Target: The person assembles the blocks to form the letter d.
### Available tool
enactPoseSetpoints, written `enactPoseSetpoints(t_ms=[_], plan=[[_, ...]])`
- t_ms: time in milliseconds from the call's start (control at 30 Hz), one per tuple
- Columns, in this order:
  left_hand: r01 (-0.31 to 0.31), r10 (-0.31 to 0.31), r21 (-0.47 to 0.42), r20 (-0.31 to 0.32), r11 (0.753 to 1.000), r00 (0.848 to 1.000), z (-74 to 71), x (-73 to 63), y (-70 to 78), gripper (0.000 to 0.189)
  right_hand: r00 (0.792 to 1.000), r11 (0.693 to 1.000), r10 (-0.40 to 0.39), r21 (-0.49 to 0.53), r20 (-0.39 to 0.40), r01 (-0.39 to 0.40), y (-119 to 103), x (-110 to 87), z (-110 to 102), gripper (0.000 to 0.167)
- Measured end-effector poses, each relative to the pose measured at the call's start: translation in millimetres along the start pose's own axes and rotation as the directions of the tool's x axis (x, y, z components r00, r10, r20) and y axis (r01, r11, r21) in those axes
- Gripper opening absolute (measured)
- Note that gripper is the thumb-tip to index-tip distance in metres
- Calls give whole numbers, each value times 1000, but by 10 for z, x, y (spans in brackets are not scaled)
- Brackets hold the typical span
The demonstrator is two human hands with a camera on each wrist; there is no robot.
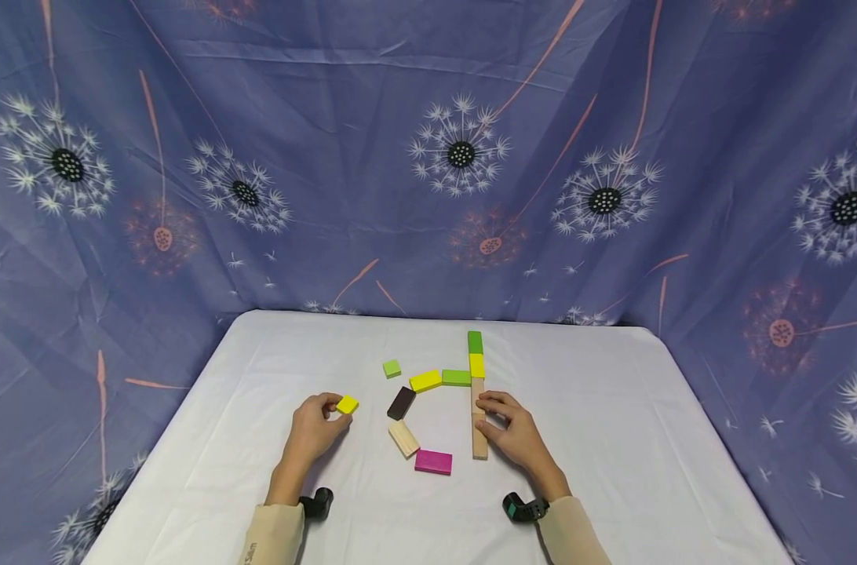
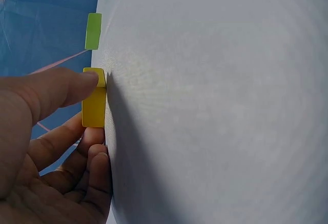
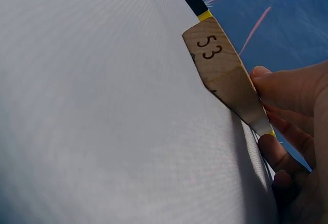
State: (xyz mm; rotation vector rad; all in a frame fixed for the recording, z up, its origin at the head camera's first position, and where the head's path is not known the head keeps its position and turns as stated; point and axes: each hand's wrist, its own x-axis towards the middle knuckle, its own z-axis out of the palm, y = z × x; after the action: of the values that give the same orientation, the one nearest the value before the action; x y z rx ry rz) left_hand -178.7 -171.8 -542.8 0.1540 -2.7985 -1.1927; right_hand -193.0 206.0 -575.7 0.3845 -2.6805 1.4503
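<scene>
On the left of the table, my left hand [image 1: 317, 428] holds a small yellow block [image 1: 347, 405] between thumb and fingers. The left wrist view shows the thumb on the face of this yellow block [image 2: 94, 106], fingers behind it. My right hand [image 1: 516, 435] rests its thumb and fingertips along the right side of two plain wooden blocks set end to end. The nearer wooden block [image 1: 479, 446] carries the number 53 in the right wrist view. Beyond them, in the same straight line, lie a yellow block [image 1: 476, 366] and a green block [image 1: 475, 342].
A curve of blocks bends left from the line: light green [image 1: 456, 378], yellow [image 1: 425, 381], dark brown [image 1: 402, 403], pale wood [image 1: 403, 439] and magenta [image 1: 433, 462]. A small light green block [image 1: 392, 369] lies apart behind it. A floral curtain [image 1: 372, 173] hangs behind the white-covered table [image 1: 640, 439].
</scene>
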Motion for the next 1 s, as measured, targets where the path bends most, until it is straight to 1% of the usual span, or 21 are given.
enactPoseSetpoints(t_ms=[133, 267, 433, 567, 767, 1000], plan=[[-4, 4, 12, 6, 1000, 1000, 5, -27, 7, 38, 1000, 1000, -5, 7, 2, 5, 3, -7, -3, 35], [-17, 17, 4, 8, 1000, 1000, 10, -60, 31, 37, 1000, 1000, -6, 5, 2, 6, 2, -7, -6, 35], [-23, 23, -6, 13, 1000, 1000, 28, -96, 71, 38, 1000, 1000, -19, -4, 2, 19, -2, 0, -12, 35], [-16, 16, -12, 21, 1000, 1000, 44, -125, 102, 40, 1000, 1000, -22, 2, 0, 22, -6, 1, -6, 35], [-30, 30, -13, 20, 999, 999, 59, -173, 166, 41, 999, 999, -44, -12, -12, 43, -3, -1, 0, 35], [-71, 71, -26, 15, 997, 997, 76, -235, 271, 38, 1000, 1000, -7, -21, 3, 7, 6, -3, -9, 35]])
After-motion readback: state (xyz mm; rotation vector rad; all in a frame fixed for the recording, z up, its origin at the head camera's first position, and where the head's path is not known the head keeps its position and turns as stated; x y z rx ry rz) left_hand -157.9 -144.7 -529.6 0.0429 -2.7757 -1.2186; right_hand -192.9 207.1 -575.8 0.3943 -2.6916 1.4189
